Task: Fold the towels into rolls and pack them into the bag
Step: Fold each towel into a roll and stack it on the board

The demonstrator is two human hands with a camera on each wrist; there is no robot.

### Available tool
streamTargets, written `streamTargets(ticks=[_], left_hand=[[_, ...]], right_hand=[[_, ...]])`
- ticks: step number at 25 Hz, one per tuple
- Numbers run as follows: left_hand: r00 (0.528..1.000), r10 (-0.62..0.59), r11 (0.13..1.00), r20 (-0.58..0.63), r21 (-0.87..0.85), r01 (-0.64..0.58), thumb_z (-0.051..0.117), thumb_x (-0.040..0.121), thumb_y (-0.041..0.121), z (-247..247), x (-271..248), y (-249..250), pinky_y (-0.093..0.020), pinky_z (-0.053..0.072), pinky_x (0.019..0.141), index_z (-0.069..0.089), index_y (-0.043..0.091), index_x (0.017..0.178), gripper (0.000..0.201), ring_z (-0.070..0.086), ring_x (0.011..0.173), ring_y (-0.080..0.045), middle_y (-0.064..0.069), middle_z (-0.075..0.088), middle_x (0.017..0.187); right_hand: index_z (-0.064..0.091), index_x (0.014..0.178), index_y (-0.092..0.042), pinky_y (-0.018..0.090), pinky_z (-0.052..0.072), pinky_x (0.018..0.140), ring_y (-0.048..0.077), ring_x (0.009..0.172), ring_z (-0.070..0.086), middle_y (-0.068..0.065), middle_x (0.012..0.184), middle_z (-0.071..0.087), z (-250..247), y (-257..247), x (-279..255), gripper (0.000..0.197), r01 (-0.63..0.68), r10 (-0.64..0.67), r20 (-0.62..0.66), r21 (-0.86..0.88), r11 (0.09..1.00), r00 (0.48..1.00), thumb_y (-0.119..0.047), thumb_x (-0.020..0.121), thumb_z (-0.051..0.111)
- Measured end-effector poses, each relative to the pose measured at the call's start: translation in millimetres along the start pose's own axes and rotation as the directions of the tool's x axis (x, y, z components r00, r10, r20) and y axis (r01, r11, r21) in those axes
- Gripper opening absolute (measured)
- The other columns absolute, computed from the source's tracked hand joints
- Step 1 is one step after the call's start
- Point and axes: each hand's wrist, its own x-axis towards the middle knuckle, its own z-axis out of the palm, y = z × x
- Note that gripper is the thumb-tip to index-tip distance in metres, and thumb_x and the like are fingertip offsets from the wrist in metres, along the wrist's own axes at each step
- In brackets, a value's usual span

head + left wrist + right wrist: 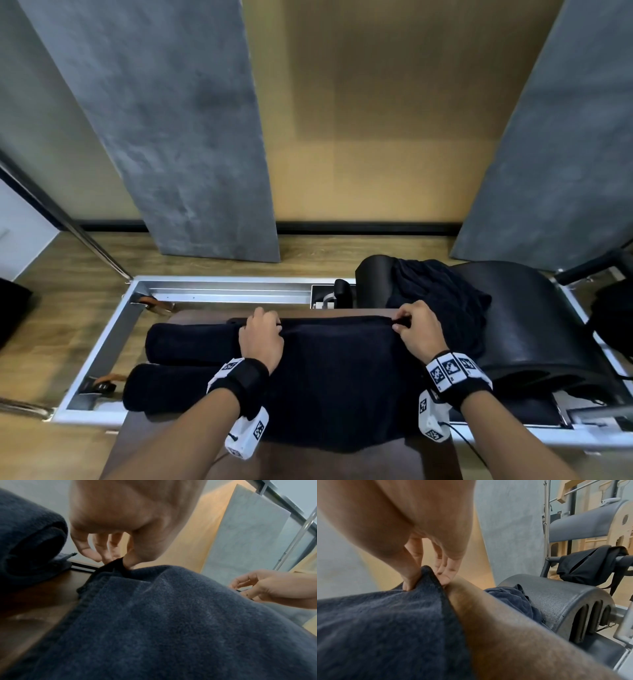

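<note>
Towels: two rolls (pixel 185 337) are lying at the desk's (pixel 144 442) left. Beside them a flat towel (pixel 342 377) is stretching left to right; left hand (pixel 262 337) and right hand (pixel 419 330) are each pinching a far corner, so rolling likely runs toward the person.
</note>
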Motion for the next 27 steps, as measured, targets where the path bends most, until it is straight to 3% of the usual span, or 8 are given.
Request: streamTargets(ticks=[5, 8, 13, 16, 19, 22, 24, 27], left_hand=[[0.988, 0.023, 0.928, -0.150, -0.365, -0.076, 0.059, 0.099, -0.008, -13.3, -14.3, -1.5, -0.031, 0.048, 0.089, 0.068, 0.007, 0.104, 0.019, 0.062, 0.100, -0.023, -0.003, 0.055, 0.109], [0.981, -0.001, 0.869, -0.193, -0.486, -0.095, 0.064, 0.101, -0.003, -31.2, -23.5, -4.6, -0.022, 0.044, 0.095, 0.072, 0.004, 0.117, 0.019, 0.058, 0.103, -0.013, -0.001, 0.056, 0.111], [0.953, 0.089, 0.819, -0.291, -0.523, -0.236, 0.075, 0.093, -0.002, -65.2, -55.9, -30.6, -0.004, 0.042, 0.084, 0.079, 0.010, 0.091, 0.013, 0.061, 0.092, -0.007, 0.001, 0.063, 0.098], [0.910, 0.110, 0.775, -0.399, -0.539, -0.330, 0.078, 0.088, -0.006, -89.0, -79.0, -38.9, -0.013, 0.048, 0.086, 0.077, 0.014, 0.083, 0.020, 0.062, 0.086, 0.000, 0.000, 0.065, 0.094], [0.836, 0.169, 0.718, -0.522, -0.516, -0.467, 0.073, 0.089, -0.013, -118.9, -100.9, -43.6, -0.009, 0.048, 0.084, 0.071, 0.017, 0.080, 0.032, 0.064, 0.089, -0.002, 0.004, 0.060, 0.095], [0.765, 0.288, 0.725, -0.576, -0.391, -0.567, 0.069, 0.094, -0.008, -146.9, -126.9, -49.7, -0.036, 0.058, 0.086, 0.067, 0.019, 0.086, 0.028, 0.065, 0.096, -0.016, 0.010, 0.055, 0.101], [0.744, 0.289, 0.733, -0.602, -0.361, -0.577, 0.068, 0.096, -0.001, -161.1, -138.5, -54.8, -0.047, 0.059, 0.080, 0.066, 0.021, 0.088, 0.024, 0.067, 0.088, -0.018, 0.010, 0.057, 0.101], [0.775, 0.266, 0.669, -0.573, -0.469, -0.576, 0.058, 0.100, -0.002, -180.4, -155.1, -60.5, -0.045, 0.061, 0.066, 0.061, 0.026, 0.091, 0.029, 0.071, 0.058, -0.022, -0.001, 0.069, 0.083]], right_hand=[[0.069, 0.110, -0.018, 0.036, 0.051, 0.093, 0.030, 0.113, 0.066, 0.005, 0.115, 0.071, -4.9, -4.2, -15.8, 0.022, -0.058, 0.061, 0.053, -0.057, 0.997, 0.997, -0.012, 0.090, 0.077], [0.065, 0.093, -0.020, 0.039, 0.053, 0.088, 0.033, 0.107, 0.067, 0.010, 0.109, 0.071, -17.0, -8.6, -34.3, 0.015, -0.043, 0.046, 0.025, -0.127, 0.991, 0.999, -0.017, 0.090, 0.079], [0.071, 0.083, -0.026, 0.033, 0.049, 0.083, 0.020, 0.094, 0.067, -0.006, 0.089, 0.073, -71.1, -23.5, -76.7, 0.018, 0.062, -0.060, -0.135, 0.009, 0.998, 0.989, -0.012, 0.087, 0.082], [0.078, 0.086, -0.024, 0.030, 0.048, 0.080, 0.015, 0.086, 0.067, -0.010, 0.082, 0.073, -107.9, -46.5, -110.5, 0.012, 0.181, -0.181, -0.188, -0.017, 0.983, 0.965, -0.014, 0.086, 0.084], [0.078, 0.076, -0.023, 0.026, 0.046, 0.065, 0.011, 0.070, 0.063, -0.008, 0.070, 0.070, -138.3, -70.0, -150.5, 0.015, 0.247, -0.244, -0.224, -0.017, 0.969, 0.943, -0.018, 0.079, 0.091], [0.067, 0.065, -0.018, 0.031, 0.047, 0.062, 0.016, 0.062, 0.059, 0.007, 0.067, 0.069, -162.5, -88.3, -188.8, 0.031, 0.255, -0.210, -0.300, 0.120, 0.959, 0.930, -0.020, 0.071, 0.097], [0.064, 0.068, -0.011, 0.035, 0.051, 0.062, 0.024, 0.059, 0.063, 0.014, 0.068, 0.071, -175.1, -97.7, -207.9, 0.034, 0.287, -0.200, -0.337, 0.232, 0.930, 0.920, -0.019, 0.072, 0.096], [0.065, 0.079, -0.002, 0.035, 0.046, 0.051, 0.029, 0.044, 0.056, 0.031, 0.063, 0.064, -190.9, -111.7, -235.7, 0.024, 0.346, -0.256, -0.298, 0.306, 0.887, 0.919, -0.012, 0.083, 0.088]])
